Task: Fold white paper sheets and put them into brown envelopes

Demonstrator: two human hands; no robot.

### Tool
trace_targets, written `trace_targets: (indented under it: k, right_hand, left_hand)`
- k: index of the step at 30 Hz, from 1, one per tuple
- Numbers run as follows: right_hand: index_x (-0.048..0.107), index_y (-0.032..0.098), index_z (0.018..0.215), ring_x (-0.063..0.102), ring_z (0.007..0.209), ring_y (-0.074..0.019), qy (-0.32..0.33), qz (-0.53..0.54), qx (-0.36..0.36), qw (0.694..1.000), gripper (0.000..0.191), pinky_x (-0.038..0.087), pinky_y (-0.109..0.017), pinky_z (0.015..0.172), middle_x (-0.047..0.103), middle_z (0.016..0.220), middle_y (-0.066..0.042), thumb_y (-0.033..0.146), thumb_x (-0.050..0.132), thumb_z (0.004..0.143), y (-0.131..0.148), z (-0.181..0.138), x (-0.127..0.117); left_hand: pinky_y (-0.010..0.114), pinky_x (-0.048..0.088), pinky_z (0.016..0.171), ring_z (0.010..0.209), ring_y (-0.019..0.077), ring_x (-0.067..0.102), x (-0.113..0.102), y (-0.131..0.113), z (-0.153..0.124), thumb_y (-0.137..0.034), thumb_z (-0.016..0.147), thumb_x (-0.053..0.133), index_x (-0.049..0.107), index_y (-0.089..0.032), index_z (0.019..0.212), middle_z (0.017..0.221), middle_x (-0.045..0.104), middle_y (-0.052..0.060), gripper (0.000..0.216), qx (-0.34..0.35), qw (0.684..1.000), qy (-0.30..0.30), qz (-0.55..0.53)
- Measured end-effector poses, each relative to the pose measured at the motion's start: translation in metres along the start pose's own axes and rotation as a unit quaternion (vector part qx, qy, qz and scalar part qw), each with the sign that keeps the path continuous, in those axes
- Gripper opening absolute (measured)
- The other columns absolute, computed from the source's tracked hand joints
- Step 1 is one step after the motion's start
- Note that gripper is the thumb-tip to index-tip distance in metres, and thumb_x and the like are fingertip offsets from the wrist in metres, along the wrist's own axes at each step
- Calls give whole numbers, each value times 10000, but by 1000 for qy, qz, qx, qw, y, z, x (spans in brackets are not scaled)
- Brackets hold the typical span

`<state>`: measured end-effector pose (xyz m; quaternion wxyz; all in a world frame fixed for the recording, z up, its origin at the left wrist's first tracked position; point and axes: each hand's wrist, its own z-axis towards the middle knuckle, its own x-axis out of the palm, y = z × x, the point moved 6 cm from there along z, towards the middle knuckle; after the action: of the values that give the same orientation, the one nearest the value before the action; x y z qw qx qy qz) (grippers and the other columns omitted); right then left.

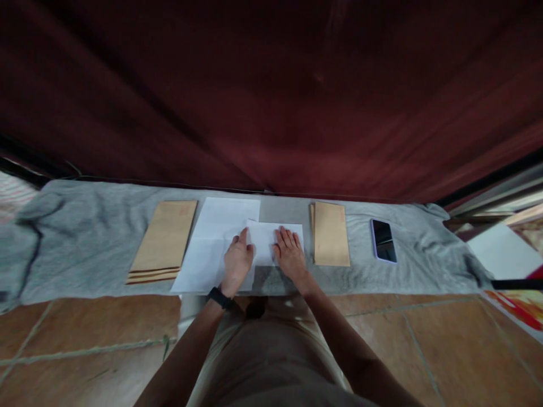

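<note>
- Left hand (238,260), one: index finger stretched forward at the left end of the folded paper; whether the other fingers pinch anything, we cannot tell.
- Right hand (291,252), one: fingers spread and laid flat, gripping nothing that we see.
- Folded paper (263,244), white: we find it beneath the right fingers, reaching across to the left fingertips.
- White sheets (204,243), larger: left of and partly under the left hand.
- Brown envelopes (163,237), a stack: farther left of the left fingers, beyond the sheets.
- Second envelope pile (332,237), brown: we log it just right of the right fingers.
- Phone (384,241), pale-edged: well right of the right fingers.
- Grey cloth (428,249): beneath all the above.
</note>
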<state>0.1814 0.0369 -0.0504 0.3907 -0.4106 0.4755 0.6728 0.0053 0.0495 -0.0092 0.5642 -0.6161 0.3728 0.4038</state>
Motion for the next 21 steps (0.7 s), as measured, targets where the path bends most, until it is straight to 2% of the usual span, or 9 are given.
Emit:
trace_targets:
  k: [2, 4, 6, 8, 10, 13, 21]
  right_hand:
    - [435, 143, 1553, 357, 1515, -284, 4, -16, -3, 1000, 522, 246, -509, 1261, 390, 1631, -128, 335, 376, 1072, 0, -3, 2]
    - [415, 135, 1565, 348, 1519, -287, 13, -19, -3, 1000, 531, 241, -511, 1263, 363, 1643, -131, 319, 378, 1068, 0, -4, 2]
    - [379, 117, 1580, 305, 1540, -291, 25, -8, -13, 1000, 559, 222, -514, 1271, 327, 1657, -141, 279, 408, 1047, 1, -5, 2]
    - [351, 96, 1589, 257, 1560, -299, 34, 16, -20, 999, 602, 192, -519, 1282, 309, 1661, -157, 226, 452, 1010, 1, -6, 2]
    - [339, 97, 1594, 237, 1567, -299, 38, 42, -19, 998, 631, 168, -524, 1289, 310, 1658, -163, 183, 469, 983, 0, -6, 2]
    - [330, 123, 1602, 248, 1564, -292, 38, 70, -10, 997, 639, 159, -541, 1289, 310, 1660, -150, 148, 446, 974, 0, -6, 2]
    - [383, 167, 1582, 258, 1563, -269, 9, 95, 13, 995, 531, 140, -533, 1289, 322, 1661, -111, 290, 373, 1066, -2, -5, 2]
  left_hand:
    - [493, 473, 1066, 1265, 337, 600, -4, -14, -4, -220, 972, 454, 511, -138, 1468, 1368, 612, 210, 506, 60, 996, -64, 25]
    - [498, 389, 1164, 1417, 327, 470, 3, -33, -6, -258, 1009, 414, 532, -131, 1448, 1493, 527, 201, 472, 144, 986, -83, 13]
    - [472, 320, 1226, 1504, 298, 361, 22, -54, -6, -315, 1035, 390, 526, -124, 1456, 1567, 473, 167, 482, 222, 974, -42, -13]
    - [482, 276, 1251, 1528, 287, 326, 43, -68, -6, -363, 1048, 369, 487, -124, 1494, 1588, 464, 141, 520, 258, 966, 5, -26]
    - [498, 243, 1264, 1535, 276, 318, 58, -75, -5, -383, 1056, 339, 441, -124, 1531, 1606, 443, 135, 550, 265, 963, 24, -31]
    - [501, 209, 1275, 1550, 262, 291, 65, -70, -2, -407, 1055, 337, 391, -147, 1568, 1635, 398, 124, 577, 253, 967, 11, -30]
    - [515, 166, 1279, 1575, 287, 217, 54, -27, 5, -405, 1043, 359, 389, -132, 1572, 1659, 336, 143, 596, 192, 981, -29, -1]
